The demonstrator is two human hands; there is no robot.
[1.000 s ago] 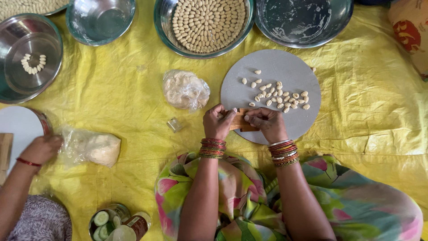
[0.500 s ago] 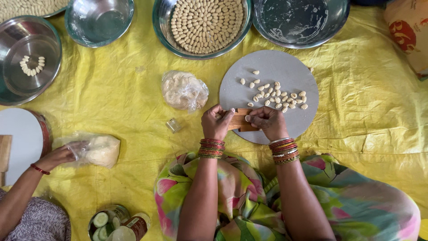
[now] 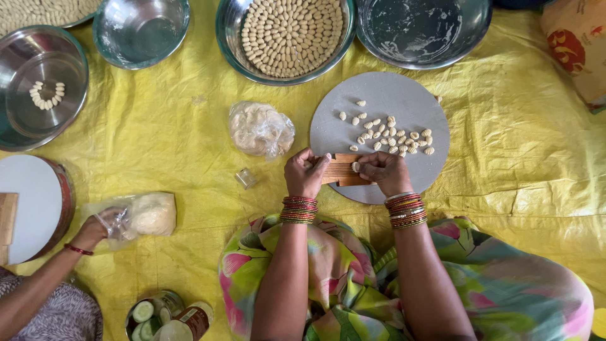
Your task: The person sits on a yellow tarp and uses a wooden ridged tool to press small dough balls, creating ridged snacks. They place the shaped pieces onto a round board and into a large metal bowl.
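The left hand [image 3: 306, 173] grips one end of a small ridged wooden board [image 3: 341, 169], fingers curled over its edge. The right hand [image 3: 384, 172] rests closed on the board's other end, pressing a small dough piece [image 3: 355, 167] against the ridges with the thumb. The board lies on the near edge of a round grey slab [image 3: 391, 95], which sits on a yellow sheet [image 3: 158, 139] spread on the floor. Just beyond the board, on the slab, lies a scatter of shaped dough shells [image 3: 388, 134]. Left of the slab sits a clear bag of dough [image 3: 260, 129], and a small clear cup [image 3: 245, 178] lies near that. Beyond the slab stands a steel bowl [image 3: 230, 44] packed with rows of finished shells, with an emptied bowl [image 3: 423, 31] to its right. Far left of the slab, another person's hand [image 3: 95, 228] clutches a second bag of dough [image 3: 148, 215], beside a white round board [image 3: 31, 202].
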